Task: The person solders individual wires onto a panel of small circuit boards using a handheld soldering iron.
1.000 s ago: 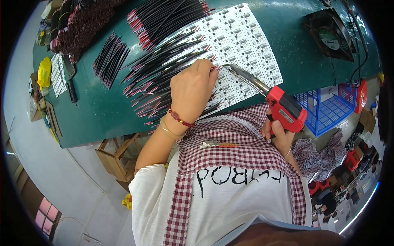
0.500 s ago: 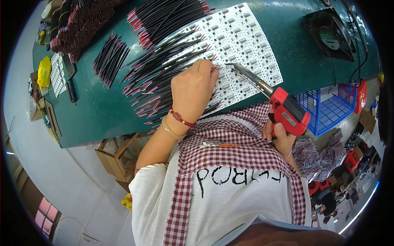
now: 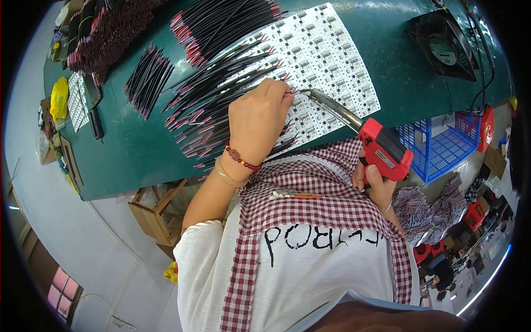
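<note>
My left hand (image 3: pixel 259 113) is closed in a pinch at the end of a thin black cable, its stripped red and white tips over a white circuit board panel (image 3: pixel 332 66). In my right hand (image 3: pixel 377 185) is a red and black soldering gun (image 3: pixel 384 152), gripped by its handle. Its metal tip points left and lies right by my left fingertips at the cable end; whether it touches the wire is too small to tell. Many black cables (image 3: pixel 221 105) fan out leftward from the panel, several with ends lying over its left part. My left fingers hide some of them.
A thick stack of black cables (image 3: pixel 232 27) lies beyond, and a smaller bundle (image 3: pixel 148 80) to the left. A black fan (image 3: pixel 445 47) stands at the far right of the green table (image 3: pixel 133 155). A blue plastic crate (image 3: pixel 442 146) is below the right edge.
The soldering gun has shifted slightly left with my right hand, bringing its tip closer to my left fingertips. My left hand has barely moved, still pinching the cable.
</note>
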### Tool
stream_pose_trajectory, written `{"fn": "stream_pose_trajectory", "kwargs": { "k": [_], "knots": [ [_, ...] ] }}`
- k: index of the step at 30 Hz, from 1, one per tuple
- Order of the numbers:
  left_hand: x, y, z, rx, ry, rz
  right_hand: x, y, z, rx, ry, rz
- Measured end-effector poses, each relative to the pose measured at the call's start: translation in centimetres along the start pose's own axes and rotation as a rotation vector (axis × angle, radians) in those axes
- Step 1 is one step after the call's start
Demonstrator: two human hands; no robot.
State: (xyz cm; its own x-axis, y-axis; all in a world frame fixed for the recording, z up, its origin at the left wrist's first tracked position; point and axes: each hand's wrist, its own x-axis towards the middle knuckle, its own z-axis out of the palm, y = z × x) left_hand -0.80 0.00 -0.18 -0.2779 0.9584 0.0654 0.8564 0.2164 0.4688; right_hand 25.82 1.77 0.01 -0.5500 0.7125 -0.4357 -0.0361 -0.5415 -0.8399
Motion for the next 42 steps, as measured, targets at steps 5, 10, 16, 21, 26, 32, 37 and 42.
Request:
{"fn": "stream_pose_trajectory", "kwargs": {
  "k": [5,10,16,21,26,32,37,42],
  "knots": [
    [-0.06,0.12,0.07,0.018,-0.017,-0.002,0.07,0.04,0.03,0.021,0.004,0.0],
    [-0.01,0.12,0.18,0.03,-0.017,0.019,-0.12,0.51,-0.12,-0.059,0.035,0.007],
    [0.04,0.27,0.09,0.049,-0.029,0.013,-0.03,-0.14,0.26,-0.018,0.026,-0.03],
    [0.02,0.32,0.24,0.038,-0.018,0.0,-0.13,0.4,-0.07,-0.054,0.026,-0.004],
    [0.04,0.38,0.14,0.032,-0.027,-0.012,-0.2,0.67,-0.21,-0.073,0.034,0.012],
    [0.01,0.32,0.14,0.031,-0.032,-0.012,-0.13,0.2,-0.11,0.039,-0.002,-0.07],
    [0.11,0.37,0.16,0.042,-0.036,-0.005,-0.16,0.06,-0.12,0.029,0.029,-0.063],
    [-0.04,0.43,-0.25,0.001,-0.09,-0.018,-0.06,-0.05,-0.03,0.048,0.038,-0.062]
  ]
}}
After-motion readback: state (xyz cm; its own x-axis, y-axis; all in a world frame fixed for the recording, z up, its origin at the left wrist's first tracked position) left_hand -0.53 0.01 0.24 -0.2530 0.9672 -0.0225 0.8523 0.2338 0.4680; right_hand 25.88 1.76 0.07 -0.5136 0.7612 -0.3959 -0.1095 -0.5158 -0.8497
